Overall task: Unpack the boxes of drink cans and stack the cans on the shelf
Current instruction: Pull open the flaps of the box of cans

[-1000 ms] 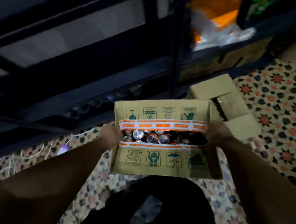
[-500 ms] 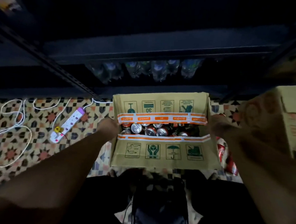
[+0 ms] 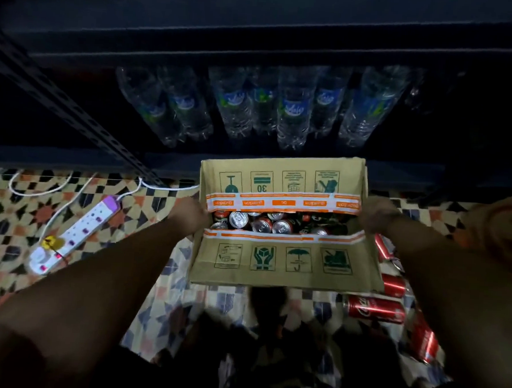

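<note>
Your left hand [image 3: 188,217] and right hand [image 3: 373,216] grip the box [image 3: 281,260] ends. Between them, its cans [image 3: 256,222] sit unpacked; stacking on the shelf [image 3: 256,42] looks unstarted.

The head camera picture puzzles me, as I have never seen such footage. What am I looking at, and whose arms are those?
No machine here: a person wears a camera on the head, looking down at their own arms. The left hand and right hand grip the two ends of a cardboard box, its taped flaps parted over drink cans. Loose red cans lie on the patterned floor at the right, a power strip at the left. Beyond stands a dark shelf with water bottles.
</note>
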